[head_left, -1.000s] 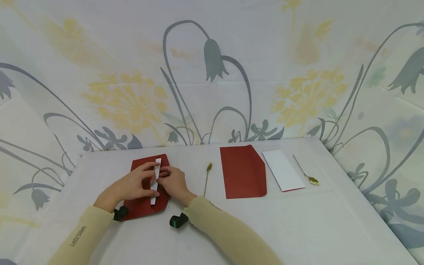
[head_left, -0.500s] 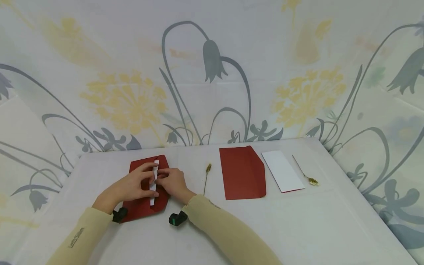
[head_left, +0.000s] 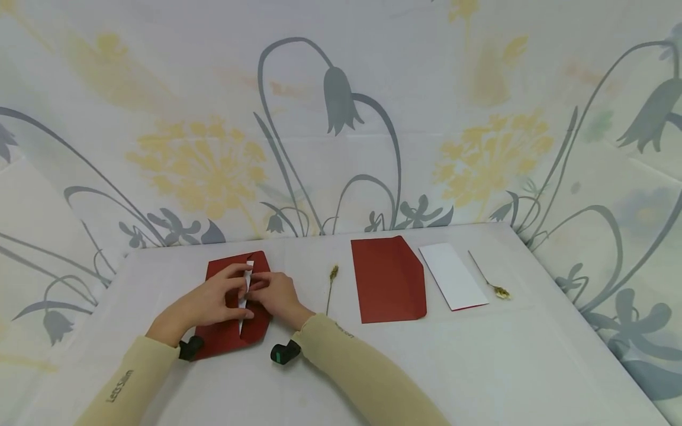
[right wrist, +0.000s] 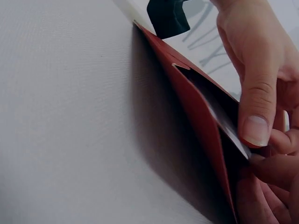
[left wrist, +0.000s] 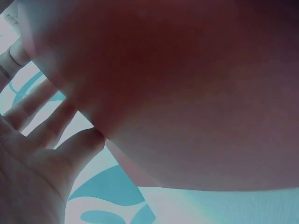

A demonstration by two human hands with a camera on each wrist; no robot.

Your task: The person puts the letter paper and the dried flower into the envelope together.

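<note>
A red envelope (head_left: 221, 340) lies at the table's left, a narrow white strip of a card (head_left: 242, 325) showing at its slit-like mouth. My left hand (head_left: 205, 302) reaches over the envelope from the left, thumb and fingers spread along the card and holding it. From the right, my right hand (head_left: 279, 296) has its fingers curled at the envelope's mouth, gripping its edge. In the right wrist view, the card (right wrist: 229, 128) stands inside the gaping envelope (right wrist: 201, 114), the left thumb (right wrist: 256, 126) against it. Right fingertips are partly hidden behind the envelope edge.
Right of the hands lie a dried flower stem (head_left: 330, 287), a second red envelope (head_left: 389, 284), a folded white card (head_left: 453, 275) with a red underside and another dried stem (head_left: 490, 276). A flower-patterned cloth (head_left: 298, 154) rises behind the table. Black wrist cameras (head_left: 285, 352) sit beneath the wrists.
The white strip of card at the envelope's mouth has become narrower as the card sinks into the envelope. Both hands stay at the envelope, with small finger movements.
</note>
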